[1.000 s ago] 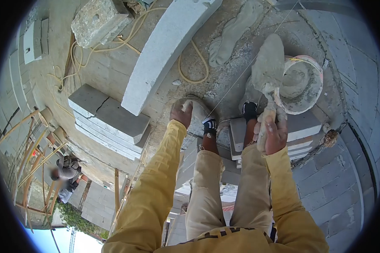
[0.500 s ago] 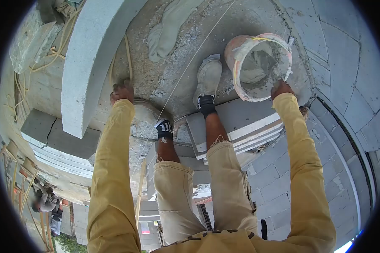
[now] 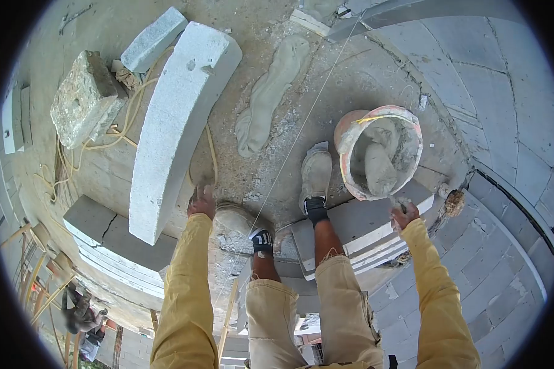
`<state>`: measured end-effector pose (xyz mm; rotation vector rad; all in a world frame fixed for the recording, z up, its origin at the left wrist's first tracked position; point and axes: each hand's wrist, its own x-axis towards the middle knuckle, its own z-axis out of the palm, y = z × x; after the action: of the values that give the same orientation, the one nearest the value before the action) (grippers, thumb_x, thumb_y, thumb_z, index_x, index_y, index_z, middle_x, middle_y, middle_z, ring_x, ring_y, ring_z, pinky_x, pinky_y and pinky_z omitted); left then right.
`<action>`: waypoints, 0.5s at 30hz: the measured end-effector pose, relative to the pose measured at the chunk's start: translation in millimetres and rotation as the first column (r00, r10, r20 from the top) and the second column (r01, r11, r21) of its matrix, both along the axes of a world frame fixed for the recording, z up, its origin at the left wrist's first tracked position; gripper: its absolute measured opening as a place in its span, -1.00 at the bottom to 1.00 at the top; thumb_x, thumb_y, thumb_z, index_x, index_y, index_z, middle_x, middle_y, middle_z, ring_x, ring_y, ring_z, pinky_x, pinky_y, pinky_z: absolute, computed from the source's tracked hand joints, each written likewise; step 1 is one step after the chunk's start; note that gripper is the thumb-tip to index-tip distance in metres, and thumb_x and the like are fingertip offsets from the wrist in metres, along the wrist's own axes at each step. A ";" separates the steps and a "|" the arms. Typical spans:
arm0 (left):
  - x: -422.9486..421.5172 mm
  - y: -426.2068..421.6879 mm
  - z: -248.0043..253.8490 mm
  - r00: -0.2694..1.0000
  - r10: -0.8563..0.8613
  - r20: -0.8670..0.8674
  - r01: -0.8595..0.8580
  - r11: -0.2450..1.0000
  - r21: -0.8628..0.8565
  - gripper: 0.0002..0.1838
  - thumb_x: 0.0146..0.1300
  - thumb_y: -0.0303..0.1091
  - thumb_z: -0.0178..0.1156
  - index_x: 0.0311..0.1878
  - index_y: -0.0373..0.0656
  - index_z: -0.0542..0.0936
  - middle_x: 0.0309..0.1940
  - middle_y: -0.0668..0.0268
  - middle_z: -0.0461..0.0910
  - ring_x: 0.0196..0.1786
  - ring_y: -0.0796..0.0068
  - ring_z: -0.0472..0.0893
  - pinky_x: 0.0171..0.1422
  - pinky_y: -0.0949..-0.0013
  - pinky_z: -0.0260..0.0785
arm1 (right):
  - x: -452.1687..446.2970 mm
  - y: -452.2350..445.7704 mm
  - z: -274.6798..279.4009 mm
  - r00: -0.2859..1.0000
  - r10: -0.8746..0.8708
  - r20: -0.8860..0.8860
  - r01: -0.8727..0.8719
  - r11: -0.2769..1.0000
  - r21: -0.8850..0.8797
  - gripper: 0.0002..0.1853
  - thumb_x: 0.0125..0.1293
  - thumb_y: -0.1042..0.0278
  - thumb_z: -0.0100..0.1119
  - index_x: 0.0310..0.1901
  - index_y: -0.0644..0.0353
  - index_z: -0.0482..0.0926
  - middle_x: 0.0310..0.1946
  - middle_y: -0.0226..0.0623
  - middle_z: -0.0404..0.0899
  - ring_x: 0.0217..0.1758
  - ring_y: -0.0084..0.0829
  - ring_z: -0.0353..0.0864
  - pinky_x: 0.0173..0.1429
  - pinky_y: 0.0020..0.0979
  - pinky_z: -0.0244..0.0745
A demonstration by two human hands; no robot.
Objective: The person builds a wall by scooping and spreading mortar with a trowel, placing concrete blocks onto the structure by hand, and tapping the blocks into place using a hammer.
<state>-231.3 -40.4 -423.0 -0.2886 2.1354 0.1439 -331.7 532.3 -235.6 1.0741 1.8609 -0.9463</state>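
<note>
My left hand [image 3: 201, 200] hangs above the ground between a long pale block [image 3: 175, 123] and my shoe, fingers loosely apart and nothing visible in them. A thin yellowish hose [image 3: 212, 154] loops just ahead of it. At the near rim of a mortar-smeared bucket [image 3: 345, 163] is my right hand [image 3: 404, 215], its fingers closed around something greyish that I cannot make out. Inside the tilted-looking bucket lies wet grey mortar [image 3: 380, 169]. A strip of spread mortar [image 3: 271, 98] lies on the ground ahead of my feet.
A taut string [image 3: 301, 126] crosses the floor between my feet. Stacked grey blocks [image 3: 363, 215] stand by my right leg, and a cracked block [image 3: 111, 224] lies to the left. A rough concrete chunk [image 3: 86, 101] sits farther left. Another person [image 3: 83, 320] is at lower left.
The view has shifted, showing more ground ahead. My right hand has drawn back from inside the bucket's rim to just outside it. My left hand stays near the long block.
</note>
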 end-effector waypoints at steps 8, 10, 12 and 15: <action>4.1 -30.0 26.1 0.978 -0.056 0.203 0.081 0.990 -0.118 -0.32 0.25 -0.32 -0.02 0.47 0.19 0.11 0.51 0.37 -0.04 0.47 0.23 0.17 0.36 -0.03 0.22 | 52.6 -119.8 83.3 0.852 -0.452 -0.265 0.375 0.879 -0.293 -0.64 0.14 0.37 0.27 -0.05 0.24 0.44 -0.46 -0.34 0.51 -0.55 -0.52 0.48 -0.50 -0.46 0.44; -24.6 -24.9 51.6 0.946 0.069 0.316 -0.015 0.986 -0.167 -0.27 0.23 -0.34 0.00 0.49 0.19 0.07 0.52 0.37 -0.07 0.39 0.18 0.32 0.33 -0.03 0.26 | 51.6 -157.3 93.9 0.841 -0.471 -0.267 0.357 0.853 -0.380 -0.62 0.13 0.35 0.28 -0.03 0.25 0.43 -0.43 -0.32 0.52 -0.51 -0.52 0.50 -0.46 -0.44 0.47; -13.6 -33.9 46.2 0.952 0.046 0.303 0.006 0.985 -0.170 -0.25 0.23 -0.33 0.01 0.50 0.16 0.04 0.52 0.34 -0.08 0.29 0.14 0.42 0.28 -0.04 0.31 | 50.8 -195.4 94.6 0.845 -0.463 -0.268 0.307 0.829 -0.467 -0.58 0.13 0.33 0.29 -0.01 0.25 0.40 -0.38 -0.30 0.53 -0.48 -0.52 0.50 -0.42 -0.43 0.49; -4.3 -49.1 46.4 0.961 0.005 0.277 0.044 0.984 -0.172 -0.24 0.23 -0.32 0.01 0.50 0.10 0.00 0.51 0.31 -0.08 0.24 0.06 0.47 0.23 -0.05 0.37 | 30.3 -276.6 102.5 0.789 -0.575 -0.215 0.352 0.710 -0.610 -0.48 0.14 0.40 0.28 0.11 0.24 0.28 -0.25 -0.24 0.51 -0.39 -0.52 0.50 -0.33 -0.44 0.50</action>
<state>-235.6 -89.5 -376.6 -0.3685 1.8731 -0.0943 -301.4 255.7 -133.1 1.0639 1.4450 -1.9959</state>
